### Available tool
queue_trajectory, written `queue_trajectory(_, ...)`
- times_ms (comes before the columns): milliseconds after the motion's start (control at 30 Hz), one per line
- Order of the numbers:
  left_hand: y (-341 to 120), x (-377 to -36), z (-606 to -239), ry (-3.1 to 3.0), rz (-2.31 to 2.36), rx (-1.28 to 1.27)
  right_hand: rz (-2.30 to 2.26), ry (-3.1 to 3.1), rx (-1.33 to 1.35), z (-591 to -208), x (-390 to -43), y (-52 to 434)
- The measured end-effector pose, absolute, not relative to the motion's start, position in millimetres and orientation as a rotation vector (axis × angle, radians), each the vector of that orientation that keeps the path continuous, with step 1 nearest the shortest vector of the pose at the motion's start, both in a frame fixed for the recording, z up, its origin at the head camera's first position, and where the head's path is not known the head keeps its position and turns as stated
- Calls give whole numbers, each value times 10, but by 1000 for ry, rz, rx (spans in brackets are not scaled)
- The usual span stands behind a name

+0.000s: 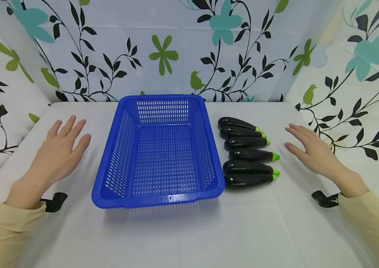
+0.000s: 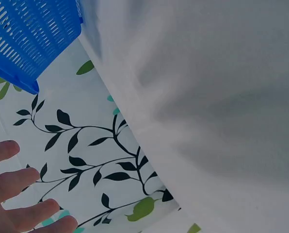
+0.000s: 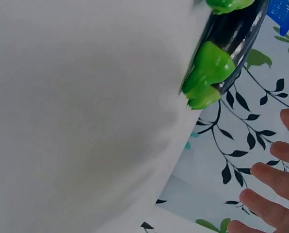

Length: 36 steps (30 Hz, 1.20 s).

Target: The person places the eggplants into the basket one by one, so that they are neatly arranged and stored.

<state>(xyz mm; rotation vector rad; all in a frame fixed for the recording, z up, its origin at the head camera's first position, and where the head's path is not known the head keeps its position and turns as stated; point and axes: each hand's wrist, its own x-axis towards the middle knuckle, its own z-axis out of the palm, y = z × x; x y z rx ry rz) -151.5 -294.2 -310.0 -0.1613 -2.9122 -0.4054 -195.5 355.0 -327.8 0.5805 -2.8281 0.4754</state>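
Observation:
A blue plastic basket [image 1: 164,149] with perforated walls stands in the middle of the table, nothing inside it. To its right lie several dark eggplants [image 1: 248,154] with green stem ends, stacked in a column from back to front. My left hand [image 1: 60,150] is left of the basket, fingers spread, touching neither it nor anything else I can make out. Right of the eggplants is my right hand [image 1: 313,150], fingers extended and apart from the stems. In the right wrist view, green eggplant caps [image 3: 207,73] show beyond the fingers.
A white cloth [image 1: 182,234] covers the table. Floral curtains [image 1: 109,48] enclose the back and both sides. Each wrist wears a black strap mount [image 1: 55,202], below beige sleeves [image 1: 11,234].

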Motion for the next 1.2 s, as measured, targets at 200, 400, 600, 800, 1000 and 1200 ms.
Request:
queue_trajectory(200, -2852, -1598, -3153, -2889, -599, -184, 494, -2752, 696, -3244, -2021, 3251)
queue_trajectory(400, -2779, -1619, -3161, -2879, -787, -227, 520, -2769, 751, -3185, -2173, 3092)
queue_trajectory(600, -2650, -1608, -3153, -2824, -1101, -286, 581, -2788, 741, -3166, -2379, 3014)
queue_trajectory(800, -2529, -1599, -3180, -2789, -1388, -225, 611, -2684, 810, -3118, -2584, 2932)
queue_trajectory(1000, -2451, -1594, -3212, -2752, -1463, -165, 631, -2710, 847, -3042, -2778, 2854)
queue_trajectory(1200, -2411, -1601, -3262, -2685, -1559, -198, 614, -2858, 844, -3028, -2996, 2822)
